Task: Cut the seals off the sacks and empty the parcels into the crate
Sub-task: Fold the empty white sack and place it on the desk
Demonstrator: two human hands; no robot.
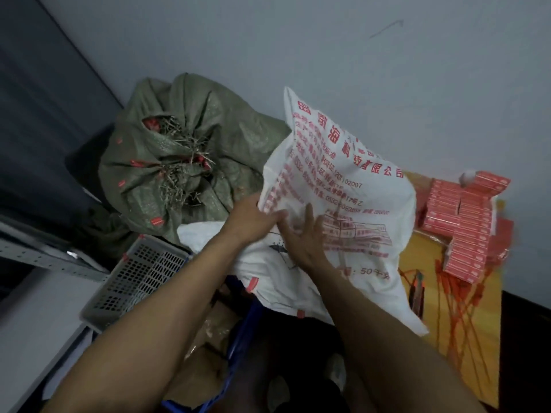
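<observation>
Both bare forearms run up from the bottom edge, and between them, low down, a pair of pale shoes (pixel 277 394) shows dimly on the dark floor. Just ahead stands the blue crate (pixel 242 338), with brown parcels (pixel 208 335) lying inside it (they are blurred, so neither wrapping nor count can be told). Over the crate's far end hangs the white sack (pixel 343 186), printed in red characters, and both hands are on it. The left hand (pixel 250 217) pinches its left edge, thumb on the near face and fingers hidden behind the fabric. The right hand (pixel 304 236) lies flat against the printed face, its fingers straight and spread apart. Two red seal tags (pixel 253 284) cling to the sack's crumpled lower part. Left of the crate a grey perforated basket (pixel 140 281) stands tilted beside a metal shelf (pixel 44 257). Right of the sack, on a yellow surface (pixel 417 251), lie loose red ties (pixel 441 293) and, farther back, a stack of red boxes (pixel 465 216). Behind the basket sit bulging green sacks (pixel 190 162), their gathered necks frayed and seemingly tied shut, with red seal tags of the same kind on them. A pale wall (pixel 387 70) stands behind everything.
</observation>
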